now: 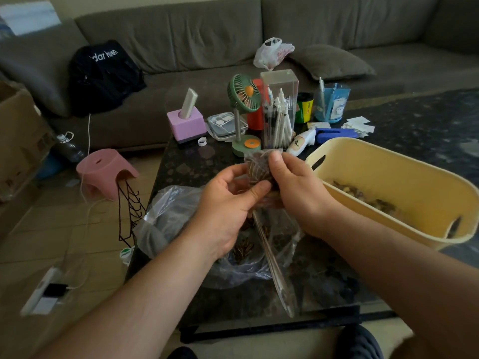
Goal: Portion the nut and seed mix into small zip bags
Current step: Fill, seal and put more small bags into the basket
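A small clear zip bag (256,168) filled with nuts and seeds is held up over the dark table. My left hand (228,203) pinches its lower left side, thumb across the front. My right hand (295,187) pinches its right edge, thumb at the top. A yellow tub (404,177) at the right holds the loose nut and seed mix (363,195) in its bottom. Below my hands lies a large clear plastic bag (181,224) with filled small bags (243,248) inside. A stack of flat empty zip bags (280,281) lies across it.
The dark table (186,164) carries a green desk fan (243,99), a clear pen box (280,110), a pink block holder (185,123), a blue pot (331,102) and paper scraps. A pink stool (106,169), cardboard box and sofa (181,35) stand beyond and to the left.
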Available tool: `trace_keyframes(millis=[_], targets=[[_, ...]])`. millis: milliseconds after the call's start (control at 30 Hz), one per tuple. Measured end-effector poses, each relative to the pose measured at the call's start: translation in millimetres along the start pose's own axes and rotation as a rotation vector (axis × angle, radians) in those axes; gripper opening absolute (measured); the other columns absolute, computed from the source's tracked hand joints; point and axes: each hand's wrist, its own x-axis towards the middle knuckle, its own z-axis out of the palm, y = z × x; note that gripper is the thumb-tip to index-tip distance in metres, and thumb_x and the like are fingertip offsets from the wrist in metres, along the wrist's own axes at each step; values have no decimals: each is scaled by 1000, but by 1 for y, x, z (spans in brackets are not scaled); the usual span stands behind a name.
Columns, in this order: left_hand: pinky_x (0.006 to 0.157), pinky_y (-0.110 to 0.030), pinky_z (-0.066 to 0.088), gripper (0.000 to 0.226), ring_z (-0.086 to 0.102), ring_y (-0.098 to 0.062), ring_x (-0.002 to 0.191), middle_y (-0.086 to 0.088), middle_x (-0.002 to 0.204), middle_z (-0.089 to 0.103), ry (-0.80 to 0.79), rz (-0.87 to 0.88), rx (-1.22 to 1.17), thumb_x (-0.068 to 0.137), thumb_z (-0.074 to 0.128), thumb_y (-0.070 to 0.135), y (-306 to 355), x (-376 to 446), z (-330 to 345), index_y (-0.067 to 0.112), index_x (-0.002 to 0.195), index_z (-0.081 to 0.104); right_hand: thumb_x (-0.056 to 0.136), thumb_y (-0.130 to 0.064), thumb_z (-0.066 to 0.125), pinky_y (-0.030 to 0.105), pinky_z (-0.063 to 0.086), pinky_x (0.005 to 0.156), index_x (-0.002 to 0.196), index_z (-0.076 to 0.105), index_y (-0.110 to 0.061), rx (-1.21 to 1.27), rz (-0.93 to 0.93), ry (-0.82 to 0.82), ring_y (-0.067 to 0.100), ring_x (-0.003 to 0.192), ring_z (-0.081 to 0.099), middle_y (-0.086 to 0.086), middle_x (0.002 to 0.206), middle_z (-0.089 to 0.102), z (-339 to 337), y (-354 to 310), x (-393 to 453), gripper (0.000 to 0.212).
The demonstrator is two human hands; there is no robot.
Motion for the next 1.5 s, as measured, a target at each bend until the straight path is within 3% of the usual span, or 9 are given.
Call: trace_keyframes(millis=[267,367,467,600,767,933,1067,1300,1500], targets=[[84,-35,64,44,76,-24,105,-10,113,79,-270,6,-90,86,68,22,28,2,40,9,128,65,109,-48,45,60,60,73,99,70,-12,-182,-180,179,29,83,74,9,88,75,-47,-31,-4,44],[79,-33,63,33,74,-24,97,-11,107,77,-154,-88,-46,97,63,35,33,16,58,11,120,69,109,-43,46,54,61,66,94,69,-12,-199,-230,285,26,75,74,8,82,75,-80,-49,-3,42],[79,-30,57,9,66,-18,98,1,100,72,-35,-104,276,104,66,24,22,41,75,20,108,74,108,-47,47,57,61,65,93,71,-15,-220,-254,444,30,76,74,8,82,75,-122,-57,-2,43],[90,-28,53,22,69,-9,98,12,95,77,-96,-60,646,107,59,37,5,71,96,28,96,76,108,-47,49,47,62,61,94,72,-21,-296,-189,496,17,68,72,0,79,75,-166,-51,-7,37],[80,-34,52,42,71,-18,93,4,91,80,-190,-114,887,107,51,52,-2,101,120,22,99,79,104,-51,52,17,46,51,91,66,-33,-686,1,302,7,69,67,-6,83,69,-195,-37,-16,27],[71,-34,48,28,66,-18,90,1,100,73,-241,-46,1072,111,47,40,-6,105,126,28,115,73,105,-48,48,20,46,62,92,60,-37,-960,99,57,6,81,62,-7,91,65,-208,-42,-21,20],[63,-31,46,30,66,-17,90,2,103,72,-221,-13,1120,113,45,36,-4,90,118,30,131,67,107,-43,49,27,51,83,120,66,-29,-1223,117,-140,11,98,60,-6,106,64,-203,-47,-23,26],[74,-41,52,26,66,-20,87,2,93,72,-137,137,1083,112,44,34,-12,47,102,28,108,69,107,-43,50,33,52,94,133,63,-26,-1422,308,-436,16,105,60,-3,114,62,-193,-23,-23,33],[62,-40,47,27,63,-22,77,-2,85,66,-77,241,1034,111,45,34,-15,15,91,25,95,63,106,-42,53,36,55,95,135,61,-29,-1467,279,-401,18,107,62,-3,117,62,-184,-22,-31,33]])
